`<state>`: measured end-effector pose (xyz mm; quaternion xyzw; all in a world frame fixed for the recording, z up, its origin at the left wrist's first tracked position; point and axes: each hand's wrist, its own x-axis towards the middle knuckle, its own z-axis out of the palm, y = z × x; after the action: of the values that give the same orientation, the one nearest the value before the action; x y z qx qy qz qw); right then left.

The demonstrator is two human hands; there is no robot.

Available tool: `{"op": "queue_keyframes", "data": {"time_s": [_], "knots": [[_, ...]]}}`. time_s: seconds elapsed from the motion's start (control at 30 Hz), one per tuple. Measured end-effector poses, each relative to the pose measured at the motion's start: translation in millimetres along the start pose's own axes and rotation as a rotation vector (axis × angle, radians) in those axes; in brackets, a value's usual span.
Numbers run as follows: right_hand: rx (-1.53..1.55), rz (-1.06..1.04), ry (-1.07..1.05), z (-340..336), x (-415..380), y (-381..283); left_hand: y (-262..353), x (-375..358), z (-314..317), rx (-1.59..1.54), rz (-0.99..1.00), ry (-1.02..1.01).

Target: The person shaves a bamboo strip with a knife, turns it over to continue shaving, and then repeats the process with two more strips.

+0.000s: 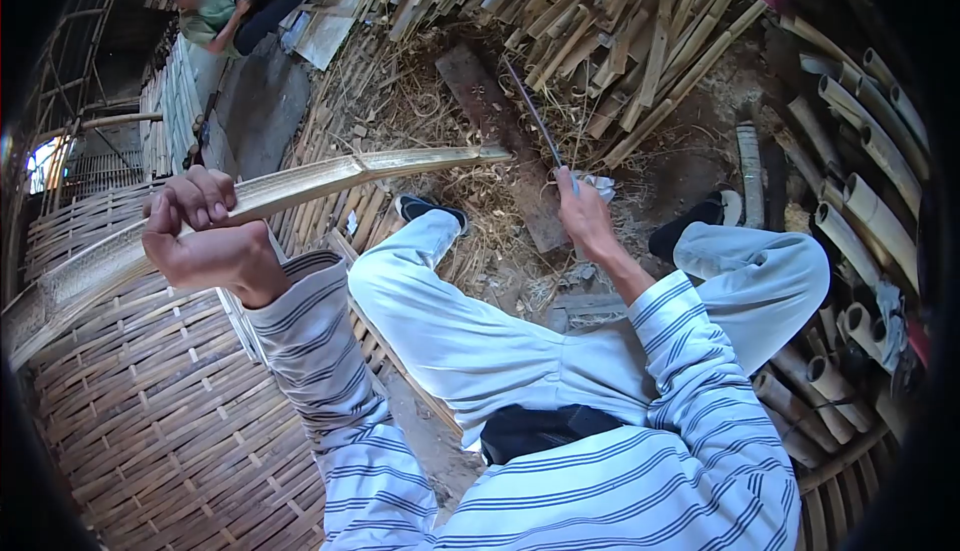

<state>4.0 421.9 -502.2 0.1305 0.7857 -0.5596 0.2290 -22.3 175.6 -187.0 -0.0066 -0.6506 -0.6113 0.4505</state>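
Observation:
My left hand (205, 226) is closed round a long split bamboo strip (320, 178), out to the left of my body. The strip runs from the lower left edge of the view to above the middle, where its tip lies over a dark wooden board (535, 206) on the ground. My right hand (583, 213) grips a long, thin-bladed knife (535, 111), its blade pointing up and away from me. The blade stands to the right of the strip's tip, apart from it. My fingers hide most of the knife's handle.
Split bamboo pieces (640, 31) are heaped ahead, with shavings (430, 166) round the board. Bamboo poles (870, 211) lie at the right. Woven bamboo matting (180, 391) covers the lower left. Another person (225, 11) sits at the upper left.

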Motion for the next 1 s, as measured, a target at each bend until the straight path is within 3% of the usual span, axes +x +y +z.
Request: {"op": "queue_keyframes", "data": {"time_s": [0.13, 0.23, 0.3, 0.5, 0.6, 0.7, 0.8, 0.9, 1.0], "knots": [[0.008, -0.139, -0.019, 3.7, -10.3, -15.6, -6.1, 5.1, -6.3, -0.024, 0.001, 0.045], [0.071, -0.150, -0.148, 6.0, -33.0, -43.5, -0.7, -3.6, -5.5, -0.044, 0.008, 0.011], [0.152, -0.275, -0.160, 14.4, -54.1, -64.9, 2.2, -8.4, -4.5, -0.052, 0.000, 0.021], [-0.025, -0.498, -0.193, 52.0, -76.3, -83.1, 2.7, -11.7, 8.2, -0.024, 0.034, 0.015], [-0.014, -0.236, -0.183, 79.6, -41.1, -29.2, 0.6, -8.9, 8.1, -0.031, 0.026, 0.016], [-0.116, -0.122, -0.202, 78.5, -5.6, 7.1, 3.1, -12.1, 4.9, -0.020, 0.022, 0.026], [0.049, -0.212, -0.218, 75.5, -31.3, -37.1, 1.9, -12.9, 10.3, -0.026, 0.038, 0.070], [-0.080, -0.435, -0.230, 66.5, -52.8, -73.4, 1.9, -15.7, 10.8, -0.039, 0.045, 0.087], [-0.043, -0.234, -0.147, 96.6, -24.6, -20.0, 4.5, -19.1, 4.5, 0.022, 0.059, 0.099]]}}
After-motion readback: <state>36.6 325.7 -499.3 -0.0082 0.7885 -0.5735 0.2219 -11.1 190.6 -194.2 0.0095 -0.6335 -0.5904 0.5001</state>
